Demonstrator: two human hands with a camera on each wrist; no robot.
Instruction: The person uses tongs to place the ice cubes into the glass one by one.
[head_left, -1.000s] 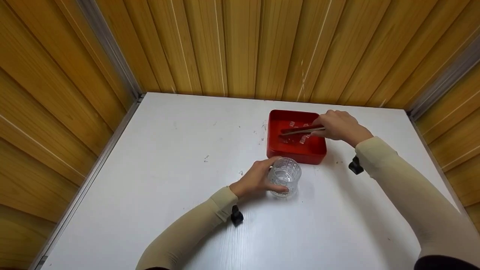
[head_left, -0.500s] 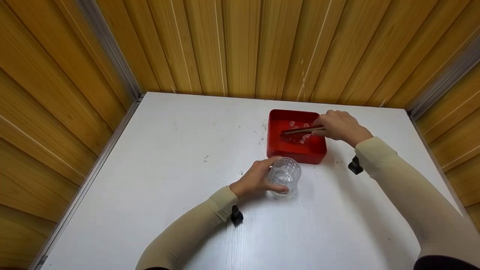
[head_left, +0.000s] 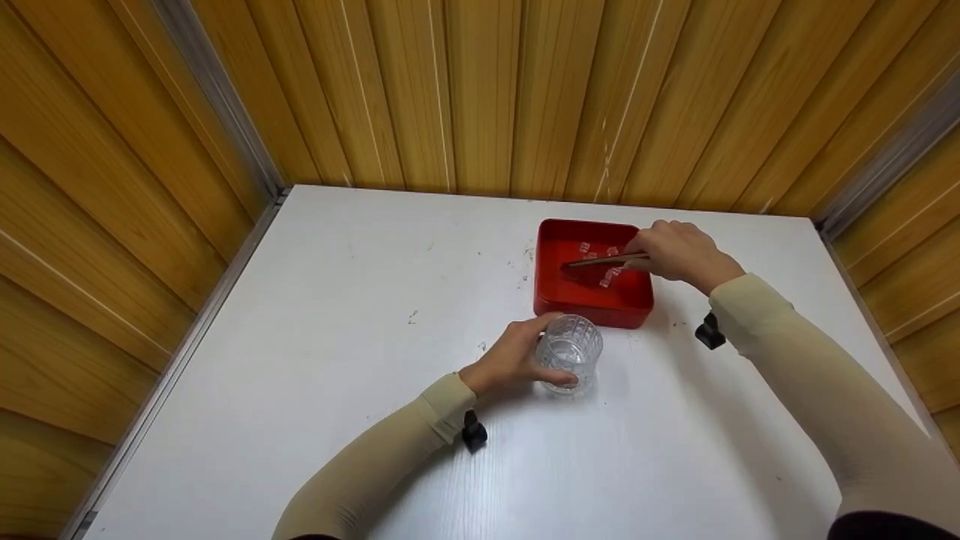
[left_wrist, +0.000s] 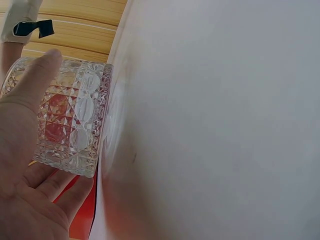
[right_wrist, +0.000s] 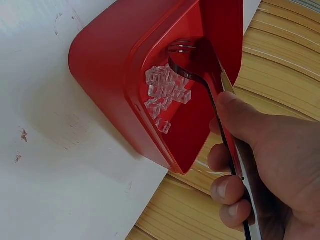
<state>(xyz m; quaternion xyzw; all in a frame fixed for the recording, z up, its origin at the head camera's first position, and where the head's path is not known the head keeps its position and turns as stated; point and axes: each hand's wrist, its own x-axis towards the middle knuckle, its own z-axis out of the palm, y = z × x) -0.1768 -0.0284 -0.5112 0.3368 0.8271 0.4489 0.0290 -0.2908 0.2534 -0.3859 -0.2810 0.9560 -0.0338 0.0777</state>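
My left hand (head_left: 511,357) holds a clear cut-glass tumbler (head_left: 581,352), which stands upright on the white table. In the left wrist view the thumb lies along one side of the tumbler and the fingers are around the other. Over the red box (head_left: 589,309), my right hand (head_left: 681,255) grips a pair of metal tongs (right_wrist: 209,95) with fork-like tines. The tongs' tips reach down inside the box. Several clear ice cubes (right_wrist: 165,86) lie on its floor, beside the tines. Part of the box's far side is hidden behind the right hand.
The white tabletop (head_left: 360,285) has small dark scuffs. Yellow wood-look panels (head_left: 480,97) rise behind it and on both sides, with metal frame rails (head_left: 217,82) at the corners. The tumbler stands just in front of the box.
The arms of the tongs have come closer together as my right hand squeezes them. My left hand, the tumbler and the box have stayed put.
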